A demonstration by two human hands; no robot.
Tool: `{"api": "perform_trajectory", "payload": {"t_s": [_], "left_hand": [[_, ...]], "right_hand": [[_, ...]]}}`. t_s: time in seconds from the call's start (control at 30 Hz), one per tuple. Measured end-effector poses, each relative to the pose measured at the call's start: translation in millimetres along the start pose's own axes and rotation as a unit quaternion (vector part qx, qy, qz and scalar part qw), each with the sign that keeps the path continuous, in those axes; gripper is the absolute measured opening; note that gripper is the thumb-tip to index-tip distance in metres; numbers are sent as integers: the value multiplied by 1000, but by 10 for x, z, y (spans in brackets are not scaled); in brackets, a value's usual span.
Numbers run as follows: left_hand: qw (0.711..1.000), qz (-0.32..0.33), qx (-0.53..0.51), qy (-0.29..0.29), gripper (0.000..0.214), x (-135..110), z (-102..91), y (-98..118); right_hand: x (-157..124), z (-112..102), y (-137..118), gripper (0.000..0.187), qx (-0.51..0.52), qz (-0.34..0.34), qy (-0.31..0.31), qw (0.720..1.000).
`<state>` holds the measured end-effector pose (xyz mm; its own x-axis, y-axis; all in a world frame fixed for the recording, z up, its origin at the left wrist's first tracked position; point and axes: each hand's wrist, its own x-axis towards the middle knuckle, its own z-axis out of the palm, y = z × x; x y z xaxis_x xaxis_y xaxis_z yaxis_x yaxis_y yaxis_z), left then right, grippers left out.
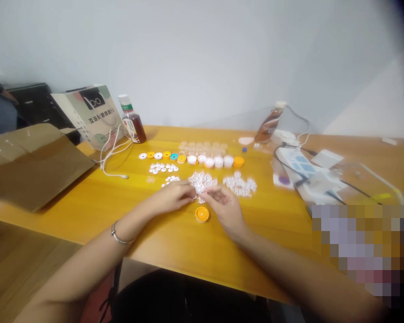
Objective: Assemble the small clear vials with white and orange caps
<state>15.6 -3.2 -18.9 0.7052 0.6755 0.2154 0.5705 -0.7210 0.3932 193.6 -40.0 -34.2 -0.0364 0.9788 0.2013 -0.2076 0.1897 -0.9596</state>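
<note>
The near edge of a yellow wooden surface (175, 251) runs across the lower view, with bare room between it and the hands. An orange cap (202, 214) lies open side up just in front of the fingers, between the two wrists. The left hand (175, 196), with a bangle (121, 235) on its wrist, and the right hand (226, 207) meet fingertip to fingertip over a small white piece (200, 200). The grip of each hand is curled in, but blur hides whether either is pinching the piece. Just beyond lie heaps of white pieces (204, 181), then a row of caps (188, 158) in white, orange and blue. To the left are a cardboard box (30, 163) at the edge, a paper bag (94, 114), a white cable (114, 157) and a bottle (133, 121). To the right, a power strip (298, 163) and wires crowd the surface. A second bottle (270, 123) stands near the wall.
</note>
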Motion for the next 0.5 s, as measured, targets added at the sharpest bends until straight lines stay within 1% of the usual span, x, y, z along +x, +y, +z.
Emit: {"api": "perform_trajectory", "payload": {"t_s": [0.07,0.17,0.23,0.33,0.5], "left_hand": [[1000,5,7,10,14,-2,-2,6],[1000,3,-5,24,15,-8,-65,44],[998,-1,-34,44,11,-13,-127,80],[992,-21,-87,91,3,-24,-192,117],[970,-72,-193,133,3,-30,-175,106]], "right_hand": [[-2,-2,1,10,-5,6,-1,1000],[-6,-9,2,10,-14,9,-5,1000],[-5,-11,4,11,-11,9,-1,1000],[4,-10,9,16,4,14,15,1000],[27,-10,20,23,32,29,24,999]]}}
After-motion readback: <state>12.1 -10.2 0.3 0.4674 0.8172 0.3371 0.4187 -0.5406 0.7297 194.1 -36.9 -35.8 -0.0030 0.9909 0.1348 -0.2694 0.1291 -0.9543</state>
